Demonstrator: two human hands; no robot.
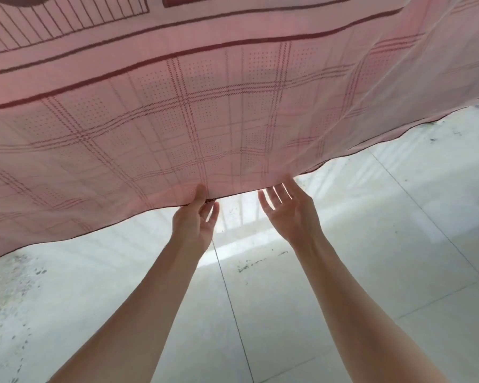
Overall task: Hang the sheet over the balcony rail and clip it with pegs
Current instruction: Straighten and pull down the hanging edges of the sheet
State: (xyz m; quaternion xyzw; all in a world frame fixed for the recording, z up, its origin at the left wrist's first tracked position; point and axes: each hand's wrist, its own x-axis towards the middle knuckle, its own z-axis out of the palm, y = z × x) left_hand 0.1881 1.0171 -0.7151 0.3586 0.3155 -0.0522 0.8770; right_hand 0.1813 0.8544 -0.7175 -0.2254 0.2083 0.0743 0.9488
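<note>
Up at twelve o'clock, I see my left hand (195, 219) pinching the sheet (177, 111) hem; my right hand (288, 211) fingers (284, 186) are spread, tips touching it.

Pink sheet (194, 111) with dark red stripes, checks and dots; pale grey floor tiles (371, 272)

No readable txt, labels or nos. anywhere — sheet (177, 111) has only woven lines & dots.

L hand (195, 217) pinching sheet (177, 106) hem
</note>
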